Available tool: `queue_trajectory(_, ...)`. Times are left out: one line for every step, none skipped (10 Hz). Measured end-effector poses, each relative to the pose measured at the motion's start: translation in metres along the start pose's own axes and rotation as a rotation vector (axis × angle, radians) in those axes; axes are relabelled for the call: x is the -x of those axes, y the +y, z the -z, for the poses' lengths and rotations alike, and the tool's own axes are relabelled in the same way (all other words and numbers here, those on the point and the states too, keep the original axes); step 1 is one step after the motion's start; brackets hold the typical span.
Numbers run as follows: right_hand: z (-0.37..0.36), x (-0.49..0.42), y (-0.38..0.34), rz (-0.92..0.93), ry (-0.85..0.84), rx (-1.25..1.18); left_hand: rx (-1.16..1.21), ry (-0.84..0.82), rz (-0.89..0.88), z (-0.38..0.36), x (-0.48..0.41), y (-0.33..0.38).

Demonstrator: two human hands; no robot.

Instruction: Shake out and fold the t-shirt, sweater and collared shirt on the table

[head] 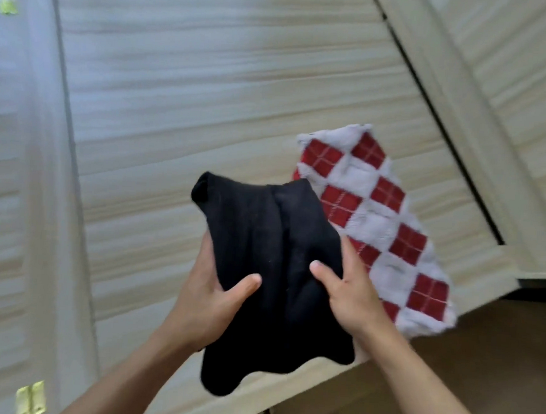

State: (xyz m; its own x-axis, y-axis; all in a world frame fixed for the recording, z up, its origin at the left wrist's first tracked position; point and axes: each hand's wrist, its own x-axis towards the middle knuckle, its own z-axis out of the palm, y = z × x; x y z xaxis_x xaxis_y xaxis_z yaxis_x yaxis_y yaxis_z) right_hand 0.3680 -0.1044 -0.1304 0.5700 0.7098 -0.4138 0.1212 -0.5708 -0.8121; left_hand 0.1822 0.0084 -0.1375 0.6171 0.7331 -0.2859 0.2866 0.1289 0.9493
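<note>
Both hands are up in front of me, and the black garment (271, 270) is bunched between them, held above the table (208, 91) with its lower edge hanging in loose waves. My left hand (208, 295) grips one side, thumb across the front and fingers curled out of sight behind the cloth. My right hand (352, 295) does the same on the other side, thumb pressed on the front, the other fingers tucked behind. So both are clamped on the fabric, fairly close together.

Is this the t-shirt or the collared shirt? I can't tell; it's too crumpled and no collar shows. Just beyond my right hand the red-and-grey argyle piece (389, 220) lies on the table, likely the sweater, with its near edge hidden behind the black cloth.

I'd call this the shake-out step, with no fold made yet. Next I need two matching corners — shoulders or hem — then hands wide apart and a sharp snap, so it hangs flat before going down for folding.
</note>
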Motion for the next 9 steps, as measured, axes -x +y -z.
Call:
queue_trajectory(0.070,-0.024,0.004,0.050,0.131,0.033,0.073,0.021,-0.080,-0.065,-0.037,0.026)
queue_trajectory(0.156,-0.066,0.033,0.038,0.263,0.105,0.138,0.038,-0.072,-0.162,-0.085,0.038)
queue_trajectory(0.188,-0.090,0.069,-0.057,0.271,0.186,0.113,-0.014,0.089,-0.207,-0.108,0.016)
queue_trajectory(0.194,-0.106,0.125,-0.248,0.224,0.522,-0.176,-0.014,0.479,-0.243,-0.121,-0.014)
queue_trajectory(0.177,-0.106,0.144,-0.149,0.289,0.707,-0.627,0.148,0.234,-0.252,-0.124,-0.020)
queue_trajectory(0.145,-0.095,0.164,0.009,0.294,0.773,-1.052,-0.052,-0.468,-0.259,-0.134,-0.019)
queue_trajectory(0.130,-0.087,0.186,-0.028,0.246,0.788,-1.296,-0.209,-0.605,-0.255,-0.150,-0.029)
queue_trajectory(0.123,-0.089,0.197,-0.064,0.205,0.824,-1.528,-0.297,-0.417,-0.225,-0.171,-0.045)
queue_trajectory(0.123,-0.090,0.191,-0.101,0.155,0.871,-1.546,-0.341,-0.285,-0.204,-0.171,-0.050)
